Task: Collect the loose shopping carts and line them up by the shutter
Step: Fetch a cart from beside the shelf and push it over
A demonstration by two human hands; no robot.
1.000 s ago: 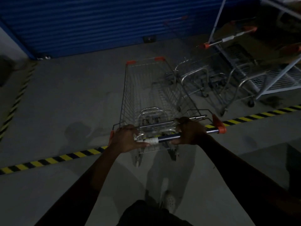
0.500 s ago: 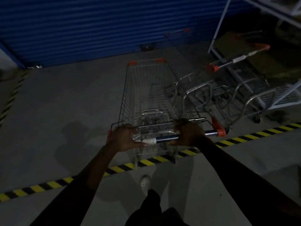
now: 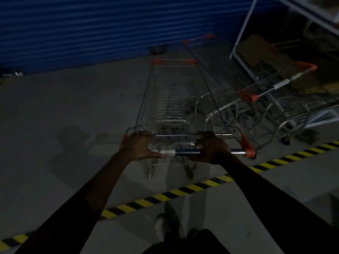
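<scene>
Our left hand point(image 3: 141, 146) and right hand point(image 3: 211, 148), set apart, each grip the handle bar point(image 3: 187, 152) of the wire shopping cart point(image 3: 170, 99), which faces the blue shutter point(image 3: 110, 24) on the concrete floor point(image 3: 73, 107), just beside other carts point(image 3: 264, 91) on its right.

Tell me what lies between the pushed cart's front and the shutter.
Head view: ahead of the pushed cart, bare concrete floor, then a small dark object at the foot of the blue shutter.
</scene>
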